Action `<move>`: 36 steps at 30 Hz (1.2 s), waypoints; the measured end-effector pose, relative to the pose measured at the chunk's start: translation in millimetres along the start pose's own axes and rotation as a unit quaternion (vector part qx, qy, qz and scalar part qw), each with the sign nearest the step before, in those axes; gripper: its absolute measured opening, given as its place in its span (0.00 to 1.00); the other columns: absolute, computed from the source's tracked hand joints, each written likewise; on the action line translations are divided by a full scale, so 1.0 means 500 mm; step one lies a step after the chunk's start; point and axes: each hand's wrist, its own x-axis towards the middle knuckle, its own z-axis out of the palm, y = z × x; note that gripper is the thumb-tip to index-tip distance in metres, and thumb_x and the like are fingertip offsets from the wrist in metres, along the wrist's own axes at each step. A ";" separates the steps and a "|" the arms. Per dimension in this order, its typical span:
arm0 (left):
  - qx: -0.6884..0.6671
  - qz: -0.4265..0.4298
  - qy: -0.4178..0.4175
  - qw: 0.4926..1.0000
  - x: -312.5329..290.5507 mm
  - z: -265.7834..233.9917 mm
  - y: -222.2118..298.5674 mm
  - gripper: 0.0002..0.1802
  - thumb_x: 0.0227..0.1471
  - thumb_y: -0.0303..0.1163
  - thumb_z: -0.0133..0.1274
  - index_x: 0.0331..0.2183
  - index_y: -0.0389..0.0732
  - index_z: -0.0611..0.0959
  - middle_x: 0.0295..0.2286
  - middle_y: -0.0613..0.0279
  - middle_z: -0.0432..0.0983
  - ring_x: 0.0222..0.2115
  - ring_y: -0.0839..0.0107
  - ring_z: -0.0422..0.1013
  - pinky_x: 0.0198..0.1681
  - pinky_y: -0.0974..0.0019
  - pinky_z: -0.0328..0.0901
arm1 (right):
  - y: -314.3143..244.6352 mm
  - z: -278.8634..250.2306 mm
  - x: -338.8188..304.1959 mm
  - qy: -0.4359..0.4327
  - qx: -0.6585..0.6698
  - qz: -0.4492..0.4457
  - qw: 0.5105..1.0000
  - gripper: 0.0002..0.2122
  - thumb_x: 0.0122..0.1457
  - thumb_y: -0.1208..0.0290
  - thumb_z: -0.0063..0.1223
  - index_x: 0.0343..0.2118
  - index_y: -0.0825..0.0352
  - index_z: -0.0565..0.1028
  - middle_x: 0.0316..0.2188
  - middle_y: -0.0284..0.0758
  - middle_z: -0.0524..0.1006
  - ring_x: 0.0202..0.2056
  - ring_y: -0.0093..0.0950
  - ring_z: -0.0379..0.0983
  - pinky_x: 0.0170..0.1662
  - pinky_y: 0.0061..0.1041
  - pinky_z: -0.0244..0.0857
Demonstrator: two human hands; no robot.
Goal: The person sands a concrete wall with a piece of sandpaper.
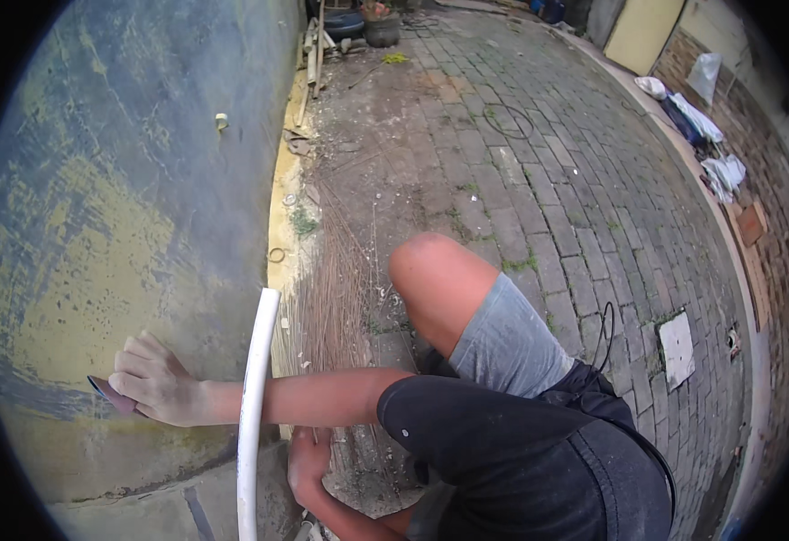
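Note:
My right hand [161, 383] presses against the painted wall [142, 225], fingers closed round a folded piece of sandpaper [116, 397], brownish with a dark edge. Around it the wall's blue-grey paint is worn, and yellowish patches show through. A white plastic pipe [254, 406] stands in front of my right forearm and crosses it. Below that forearm, close to the foot of the wall, is my left hand [309, 464]. Its fingertips are partly hidden behind the right forearm, so what they do is unclear.
Thin brown sticks [331, 288] lie along the wall's base, beside my bent knee [435, 270]. Tyres [345, 25] and wood lengths [313, 59] sit at the far end. Paving bricks [557, 198] spread to the right, with a pale slab [677, 350] and white bags [724, 176].

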 end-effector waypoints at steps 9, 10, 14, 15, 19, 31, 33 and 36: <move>0.003 -0.041 -0.012 0.999 -0.005 -0.002 0.043 0.29 0.60 0.44 0.48 0.57 0.37 0.70 0.56 0.41 0.65 0.59 0.47 0.60 0.61 0.55 0.55 | -0.005 -0.077 0.009 -0.003 0.105 0.201 0.974 0.10 0.58 0.77 0.55 0.41 0.63 0.68 0.31 0.33 0.64 0.32 0.32 0.61 0.41 0.32 0.57; 0.000 -0.045 -0.006 0.999 -0.005 -0.004 0.038 0.29 0.60 0.44 0.48 0.57 0.37 0.70 0.56 0.41 0.65 0.59 0.47 0.60 0.61 0.55 0.55 | -0.008 -0.073 0.009 -0.006 0.113 0.200 0.973 0.10 0.58 0.77 0.55 0.41 0.63 0.68 0.31 0.33 0.64 0.32 0.32 0.61 0.41 0.32 0.57; -0.008 -0.050 0.031 0.998 -0.002 -0.005 -0.011 0.27 0.60 0.43 0.48 0.55 0.37 0.71 0.55 0.41 0.67 0.57 0.47 0.62 0.60 0.55 0.56 | -0.018 -0.042 -0.032 -0.041 0.155 0.212 0.964 0.11 0.58 0.79 0.55 0.43 0.65 0.70 0.31 0.33 0.64 0.32 0.30 0.61 0.39 0.28 0.59; -0.002 -0.050 0.043 0.998 -0.008 0.002 -0.027 0.27 0.60 0.43 0.48 0.55 0.38 0.71 0.54 0.41 0.67 0.57 0.47 0.62 0.59 0.55 0.57 | -0.022 -0.046 -0.044 -0.084 0.178 0.236 0.952 0.11 0.59 0.78 0.55 0.44 0.65 0.71 0.33 0.35 0.67 0.34 0.31 0.64 0.42 0.28 0.60; 0.031 0.011 0.073 0.997 0.015 0.051 -0.038 0.28 0.60 0.45 0.45 0.56 0.39 0.71 0.56 0.44 0.66 0.58 0.50 0.61 0.62 0.56 0.55 | -0.014 -0.065 -0.003 -0.054 0.170 0.233 0.956 0.12 0.58 0.73 0.58 0.43 0.65 0.71 0.34 0.37 0.71 0.35 0.33 0.69 0.40 0.30 0.64; -0.027 -0.032 0.042 0.998 0.039 0.073 -0.050 0.32 0.58 0.51 0.47 0.59 0.44 0.69 0.58 0.46 0.64 0.58 0.50 0.61 0.62 0.54 0.56 | -0.007 -0.039 -0.099 -0.031 0.036 0.134 0.990 0.07 0.55 0.74 0.63 0.32 0.63 0.74 0.27 0.32 0.67 0.32 0.30 0.63 0.34 0.28 0.57; -0.022 -0.044 0.045 0.998 0.036 0.060 -0.012 0.32 0.58 0.51 0.47 0.58 0.44 0.69 0.57 0.46 0.65 0.58 0.50 0.62 0.62 0.54 0.56 | 0.012 -0.056 -0.101 -0.024 0.023 0.137 0.990 0.07 0.55 0.74 0.63 0.31 0.64 0.73 0.27 0.32 0.67 0.31 0.30 0.62 0.34 0.28 0.57; -0.030 -0.038 0.064 0.997 0.031 0.057 -0.006 0.30 0.58 0.51 0.46 0.57 0.45 0.71 0.57 0.48 0.66 0.58 0.50 0.62 0.62 0.53 0.57 | -0.008 -0.028 -0.012 -0.007 0.003 0.117 0.993 0.07 0.56 0.74 0.62 0.31 0.64 0.72 0.26 0.31 0.65 0.31 0.30 0.61 0.34 0.27 0.57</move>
